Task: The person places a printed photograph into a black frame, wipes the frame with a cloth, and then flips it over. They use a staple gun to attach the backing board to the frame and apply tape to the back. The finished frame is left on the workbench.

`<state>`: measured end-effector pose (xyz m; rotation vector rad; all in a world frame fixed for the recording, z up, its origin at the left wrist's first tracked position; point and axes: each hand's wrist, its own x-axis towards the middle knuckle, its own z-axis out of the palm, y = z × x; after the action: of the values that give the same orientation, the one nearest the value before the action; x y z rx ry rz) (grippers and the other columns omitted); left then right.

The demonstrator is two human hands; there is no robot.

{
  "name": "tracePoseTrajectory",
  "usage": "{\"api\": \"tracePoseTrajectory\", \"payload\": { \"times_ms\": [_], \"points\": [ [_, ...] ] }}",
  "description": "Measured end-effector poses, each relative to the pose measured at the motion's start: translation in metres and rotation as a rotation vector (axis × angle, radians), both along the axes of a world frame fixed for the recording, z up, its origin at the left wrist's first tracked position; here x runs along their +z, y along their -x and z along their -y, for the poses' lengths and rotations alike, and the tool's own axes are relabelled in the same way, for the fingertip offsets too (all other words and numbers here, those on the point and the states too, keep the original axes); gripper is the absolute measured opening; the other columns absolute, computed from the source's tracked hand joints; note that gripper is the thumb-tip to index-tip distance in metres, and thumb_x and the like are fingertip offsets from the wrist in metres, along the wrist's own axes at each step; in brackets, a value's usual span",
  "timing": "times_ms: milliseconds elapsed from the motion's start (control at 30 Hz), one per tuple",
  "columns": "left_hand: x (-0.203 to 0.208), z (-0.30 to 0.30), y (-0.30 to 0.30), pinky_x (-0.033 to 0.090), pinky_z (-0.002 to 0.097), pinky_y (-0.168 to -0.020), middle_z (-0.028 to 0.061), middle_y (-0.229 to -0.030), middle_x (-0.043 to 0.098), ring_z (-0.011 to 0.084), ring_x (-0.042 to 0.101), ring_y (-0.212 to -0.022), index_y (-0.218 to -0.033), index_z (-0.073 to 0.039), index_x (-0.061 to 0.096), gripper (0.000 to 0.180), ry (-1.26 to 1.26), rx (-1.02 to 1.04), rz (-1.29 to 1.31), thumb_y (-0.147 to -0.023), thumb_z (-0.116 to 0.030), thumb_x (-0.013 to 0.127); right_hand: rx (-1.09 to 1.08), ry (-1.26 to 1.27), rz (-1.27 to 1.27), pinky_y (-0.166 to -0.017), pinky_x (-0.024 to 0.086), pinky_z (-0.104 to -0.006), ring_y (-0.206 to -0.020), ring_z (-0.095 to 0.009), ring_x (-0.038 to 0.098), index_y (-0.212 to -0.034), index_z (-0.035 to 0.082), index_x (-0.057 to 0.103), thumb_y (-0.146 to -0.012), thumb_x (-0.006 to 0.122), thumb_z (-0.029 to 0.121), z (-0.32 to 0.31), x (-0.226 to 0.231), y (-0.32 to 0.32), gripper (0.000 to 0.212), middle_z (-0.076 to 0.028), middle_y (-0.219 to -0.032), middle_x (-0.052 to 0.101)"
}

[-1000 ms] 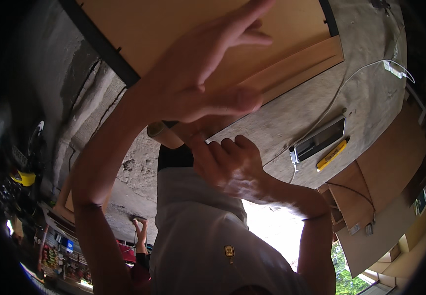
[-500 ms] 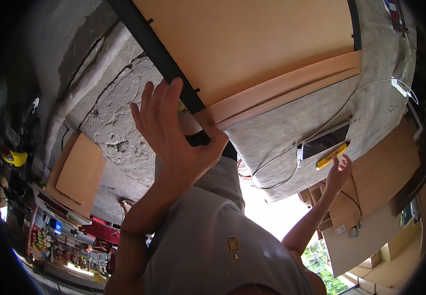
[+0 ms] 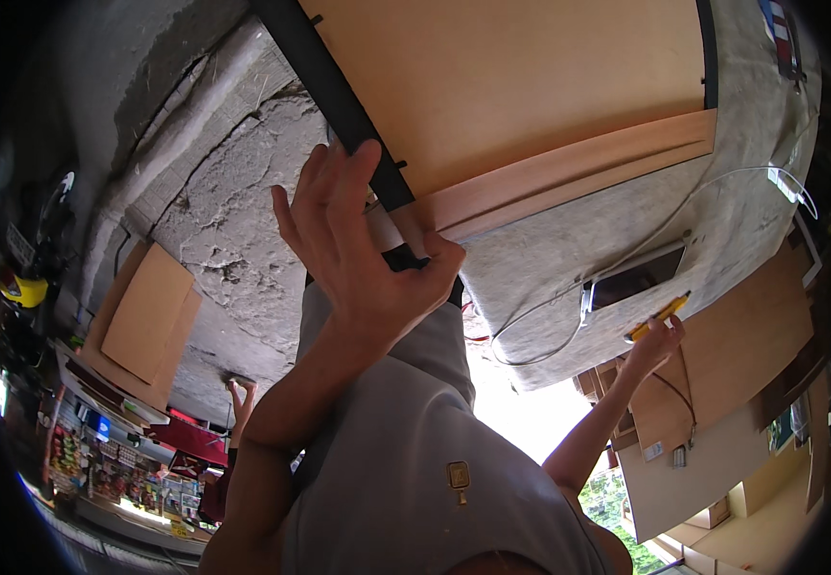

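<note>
A tan panel (image 3: 540, 77) with black side rails (image 3: 339, 101) and a brown wooden strip (image 3: 569, 172) along its near edge makes up a frame, lying at the top of the view. My left hand (image 3: 363, 254) grips its near left corner, thumb by the strip's end and fingers over the black rail. The palm partly hides that corner. Over on the right, my right hand (image 3: 660, 347) has its fingers closed on a yellow utility knife (image 3: 667, 309), just off a dark-screened tablet or phone (image 3: 636, 278).
Beneath the frame is a worn grey work surface (image 3: 530, 259); a white cable (image 3: 626, 251) loops across it. Cardboard sheets (image 3: 142, 321) lean at left by rough concrete (image 3: 233, 211). Large brown boards (image 3: 751, 335) stand at right. Another person's limb (image 3: 241, 398) shows far left.
My right hand has closed on the utility knife and drawn it slightly toward me. My left hand stays at the frame's corner; the view has shifted a little.
</note>
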<state>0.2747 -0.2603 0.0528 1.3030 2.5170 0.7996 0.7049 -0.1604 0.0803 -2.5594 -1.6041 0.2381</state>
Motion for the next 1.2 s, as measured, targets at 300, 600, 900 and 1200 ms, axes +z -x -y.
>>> {"api": "tracePoseTrajectory", "payload": {
  "times_ms": [300, 600, 900, 1200],
  "points": [
    [-0.004, -0.006, 0.003, 0.033, 0.0534, -0.098, 0.0169, -0.128, 0.048, 0.0339, 0.048, -0.114, -0.133, 0.003, 0.042, 0.076, -0.081, -0.015, -0.002, -0.067, -0.024, 0.067, -0.139, -0.381, -0.642, -0.043, 0.048, -0.0261, -0.057, -0.02, 0.058, -0.125, 0.004, 0.041, -0.076, 0.045, 0.003, -0.024, 0.049, 0.114, 0.05, -0.022, -0.094, 0.062],
    [0.0, -0.014, 0.011, 0.044, 0.0354, -0.076, 0.0115, -0.099, 0.051, 0.0254, 0.053, -0.089, -0.122, 0.005, 0.052, 0.065, -0.155, 0.06, 0.059, -0.062, -0.015, 0.07, 0.024, -0.118, -1.242, -0.047, 0.046, -0.03, -0.061, -0.019, 0.058, -0.136, 0.004, 0.038, -0.08, 0.051, 0.005, -0.013, 0.051, 0.172, 0.058, -0.021, -0.099, 0.062],
    [-0.011, -0.015, 0.017, 0.048, 0.0335, -0.078, 0.012, -0.103, 0.054, 0.0222, 0.059, -0.088, -0.117, 0.004, 0.054, 0.062, -0.232, 0.106, 0.141, -0.061, -0.013, 0.075, 0.204, 0.179, -1.392, -0.055, 0.06, -0.0324, -0.065, -0.022, 0.067, -0.126, -0.004, 0.037, -0.091, 0.064, 0.016, 0.014, 0.03, 0.228, 0.048, -0.022, -0.092, 0.064],
    [-0.015, 0.008, 0.031, 0.05, 0.0357, -0.088, 0.015, -0.112, 0.061, 0.024, 0.063, -0.099, -0.13, 0.001, 0.047, 0.072, -0.288, 0.031, 0.306, -0.069, -0.015, 0.081, 0.185, 0.319, -1.367, -0.077, 0.059, -0.0423, -0.081, -0.025, 0.068, -0.125, 0.007, 0.036, -0.088, 0.064, 0.006, 0.035, 0.03, 0.281, 0.047, -0.02, -0.097, 0.065]
  ]
}}
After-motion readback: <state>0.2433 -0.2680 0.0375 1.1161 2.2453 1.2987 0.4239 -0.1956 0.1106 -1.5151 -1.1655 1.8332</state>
